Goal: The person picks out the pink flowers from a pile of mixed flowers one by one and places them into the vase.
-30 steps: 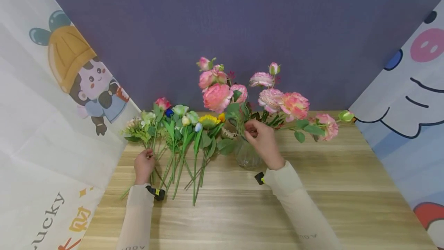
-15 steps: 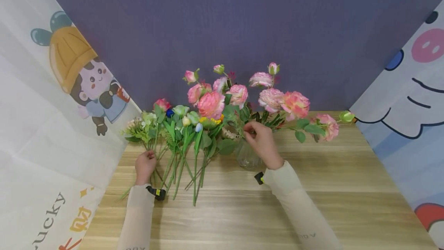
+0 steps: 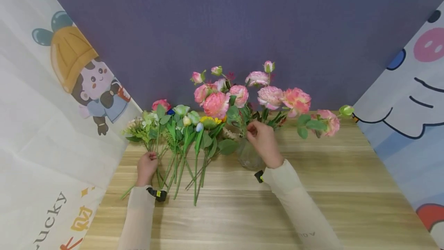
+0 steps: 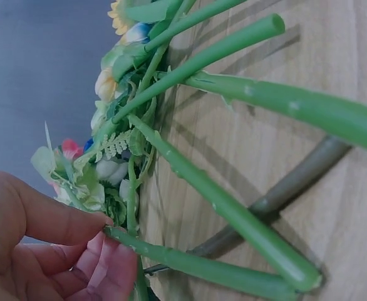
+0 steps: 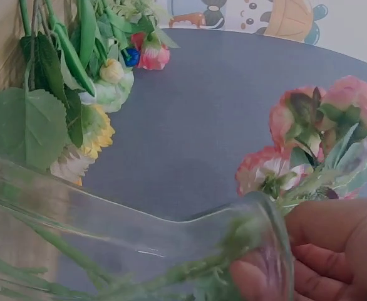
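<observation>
A clear glass vase (image 3: 248, 159) holds pink peony-like flowers (image 3: 216, 104) on leafy stems. My right hand (image 3: 265, 144) is at its mouth. In the right wrist view, a fingertip shows through the glass and the thumb lies right at the rim, so the fingers grip the glass there, close to the flower stems. At the left, my left hand (image 3: 146, 168) pinches a thin green flower stem (image 4: 196, 266) between thumb and fingers, low in the row of loose flowers. Its upper end runs into the leaves near a red rose (image 3: 161, 105).
Several loose stems lie side by side between the hands, among them a yellow sunflower (image 3: 211, 122), a pale blue tulip (image 3: 199, 127) and a white-green spray (image 3: 138, 128). A dark panel (image 3: 222, 22) stands behind the wooden table (image 3: 312, 203).
The left pink spray swung left, then came partly back right. The vase and its right-hand flowers have turned slightly. The red rose shifted a little, and the left hand moved slightly right.
</observation>
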A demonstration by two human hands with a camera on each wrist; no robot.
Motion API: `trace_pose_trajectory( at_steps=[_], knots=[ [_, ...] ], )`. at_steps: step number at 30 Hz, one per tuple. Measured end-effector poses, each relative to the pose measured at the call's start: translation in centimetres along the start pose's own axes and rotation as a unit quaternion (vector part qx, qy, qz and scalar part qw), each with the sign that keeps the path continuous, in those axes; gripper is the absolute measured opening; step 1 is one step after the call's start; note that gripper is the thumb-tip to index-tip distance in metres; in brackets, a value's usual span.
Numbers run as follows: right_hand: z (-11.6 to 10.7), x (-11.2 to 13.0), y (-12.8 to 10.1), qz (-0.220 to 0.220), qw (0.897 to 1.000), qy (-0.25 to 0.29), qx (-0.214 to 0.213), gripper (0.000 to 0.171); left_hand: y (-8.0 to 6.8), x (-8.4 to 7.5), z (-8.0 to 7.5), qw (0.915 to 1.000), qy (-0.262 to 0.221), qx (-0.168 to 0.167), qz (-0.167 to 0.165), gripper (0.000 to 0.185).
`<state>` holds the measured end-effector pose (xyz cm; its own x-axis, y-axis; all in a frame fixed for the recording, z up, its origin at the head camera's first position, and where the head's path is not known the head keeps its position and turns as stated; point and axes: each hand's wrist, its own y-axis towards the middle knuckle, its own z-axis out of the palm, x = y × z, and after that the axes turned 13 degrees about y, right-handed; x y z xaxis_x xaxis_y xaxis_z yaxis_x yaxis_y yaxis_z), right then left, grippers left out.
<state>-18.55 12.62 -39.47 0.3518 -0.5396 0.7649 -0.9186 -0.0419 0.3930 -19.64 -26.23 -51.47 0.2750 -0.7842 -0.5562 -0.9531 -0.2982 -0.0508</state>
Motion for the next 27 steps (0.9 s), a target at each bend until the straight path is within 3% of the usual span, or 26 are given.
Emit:
trace_pose_trajectory(
  at_steps=[12,27],
  knots=[
    [0.0,0.0,0.3,0.007,0.999,-0.03,0.033,0.009,-0.2,-0.4,0.0,0.9993,-0.031,-0.019,0.005,0.038],
    [0.1,0.0,0.3,-0.011,0.998,-0.042,0.043,0.013,-1.4,-2.6,-1.2,0.9935,-0.099,-0.053,0.017,0.033]
  ],
)
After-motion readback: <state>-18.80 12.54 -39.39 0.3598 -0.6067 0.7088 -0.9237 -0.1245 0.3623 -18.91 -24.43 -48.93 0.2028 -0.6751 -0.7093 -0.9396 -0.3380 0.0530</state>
